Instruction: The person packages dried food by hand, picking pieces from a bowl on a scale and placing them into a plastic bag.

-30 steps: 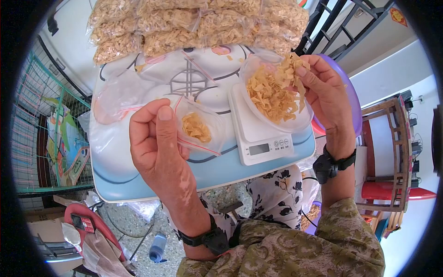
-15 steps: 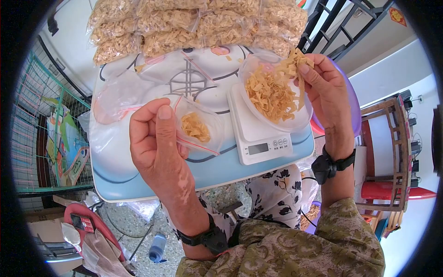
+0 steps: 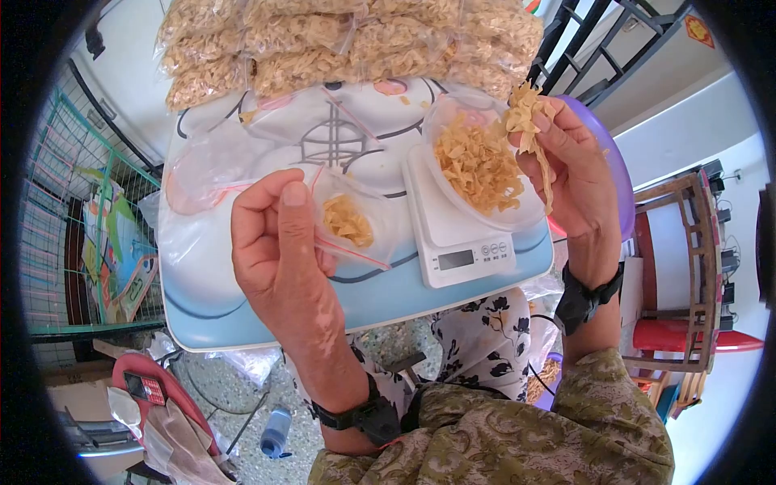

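My left hand (image 3: 283,242) grips the open mouth edge of a small clear zip-lock bag (image 3: 376,212), and a little heap of dried yellowish flakes (image 3: 347,221) lies inside it. Raised at the right rim of a clear round bowl, my right hand (image 3: 570,158) pinches a bunch of the same dried flakes (image 3: 527,117), with one long strip hanging down. More flakes fill the middle of the bowl (image 3: 511,217). That bowl rests on a white kitchen scale (image 3: 424,234), whose display shows no figure I can read.
Stacked bags of dried flakes (image 3: 307,61) line the back of the table (image 3: 218,299). Empty zip-lock bags (image 3: 218,166) lie at the left. Behind my right hand is a purple basin (image 3: 616,174). A red stool (image 3: 182,404) with a phone stands lower left, beside a blue bottle (image 3: 276,431).
My right hand has drawn slightly to the right and away from the bowl with its bunch of flakes. My left hand still holds the bag in nearly the same place.
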Available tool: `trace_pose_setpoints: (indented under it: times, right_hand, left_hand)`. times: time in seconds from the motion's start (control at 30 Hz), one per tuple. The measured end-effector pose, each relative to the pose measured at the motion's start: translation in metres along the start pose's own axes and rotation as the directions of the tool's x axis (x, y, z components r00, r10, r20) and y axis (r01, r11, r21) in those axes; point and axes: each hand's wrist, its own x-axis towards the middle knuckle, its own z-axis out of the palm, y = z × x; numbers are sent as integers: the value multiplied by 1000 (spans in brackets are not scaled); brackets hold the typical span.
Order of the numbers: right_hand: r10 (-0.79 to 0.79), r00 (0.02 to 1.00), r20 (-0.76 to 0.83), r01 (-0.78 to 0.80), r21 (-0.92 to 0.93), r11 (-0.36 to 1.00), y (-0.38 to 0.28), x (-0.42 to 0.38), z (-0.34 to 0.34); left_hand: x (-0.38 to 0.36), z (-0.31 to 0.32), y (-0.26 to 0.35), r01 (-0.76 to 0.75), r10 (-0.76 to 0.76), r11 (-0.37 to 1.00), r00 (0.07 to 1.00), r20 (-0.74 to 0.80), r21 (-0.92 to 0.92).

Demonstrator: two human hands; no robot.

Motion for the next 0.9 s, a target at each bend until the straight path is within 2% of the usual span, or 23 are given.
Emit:
trace_pose_setpoints:
  times: [0.13,0.2,0.23,0.3,0.37,0.4,0.47,0.5,0.57,0.63,0.77,0.83,0.9]
  right_hand:
    - [6,1000,-24,-7,-41,999,2,-12,27]
    - [-16,996,90,28,-135,990,2,-18,41]
    - [-15,996,92,27,-134,991,2,-21,48]
    - [28,986,166,39,-386,922,6,-25,62]
    - [-92,961,261,203,-439,875,26,-26,73]
    - [-90,960,264,203,-438,876,36,-24,75]
    - [-231,867,442,470,-571,673,51,-21,79]
    - [-228,866,444,470,-570,674,51,-22,83]
    - [-215,823,526,561,-691,457,49,-24,94]
    - [-196,802,563,586,-681,440,54,-23,99]
    - [-116,763,636,621,-671,406,55,-19,108]
    - [-99,755,648,632,-679,373,54,-16,115]
    - [-82,748,659,643,-687,339,55,-13,120]
  left_hand:
    - [-1,2,2,27,-26,999,999,-26,27]
    - [-1,1,1,25,-25,1000,999,-20,18]
    - [-1,0,0,24,-24,1000,1000,-11,5]
    - [-1,0,1,19,-19,1000,1000,-5,-1]
    - [-1,-2,2,15,-15,1000,1000,-1,-7]
    - [-1,-2,2,21,-21,1000,1000,-5,-10]
    - [-1,-3,5,26,-26,1000,1000,-13,-12]
    - [-2,-3,7,35,-35,999,999,-6,-23]
    - [-2,-4,7,43,-43,998,999,0,-34]
    - [0,-3,5,31,-32,999,997,-63,-4]
    - [1,-10,7,21,-22,1000,997,-71,-11]
    - [1,-18,11,46,-46,999,999,18,-19]
    - [0,-19,13,46,-46,999,998,31,12]
